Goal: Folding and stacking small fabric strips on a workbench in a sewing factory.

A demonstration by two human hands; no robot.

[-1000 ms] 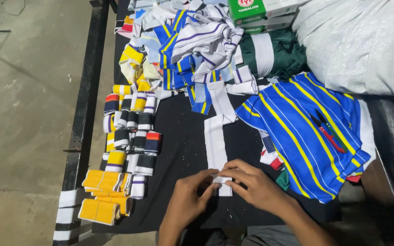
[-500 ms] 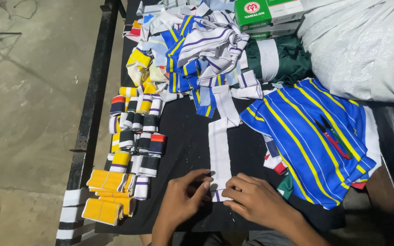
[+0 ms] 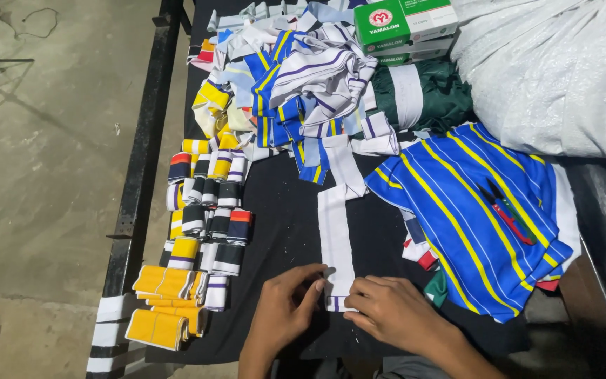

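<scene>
A long white knit strip (image 3: 335, 238) with thin purple stripes at its near end lies flat on the black table cover (image 3: 282, 231), running away from me toward the fabric heap. My left hand (image 3: 285, 312) pinches the strip's near left edge with thumb and fingers. My right hand (image 3: 391, 312) rests fingertips on the near right corner of the same strip. Both hands sit at the table's front edge.
Folded striped knit bands (image 3: 208, 210) are lined in rows at left, with yellow ones (image 3: 166, 302) nearest. A tangled heap of strips (image 3: 296, 84) lies at the back. Blue-and-yellow striped fabric with scissors (image 3: 503, 207) lies right, beside a white sack (image 3: 555, 70), green boxes (image 3: 401, 24) and green cloth.
The white strip has been laid out flatter and straighter. My hands slid down to its near end, and the view shifted slightly.
</scene>
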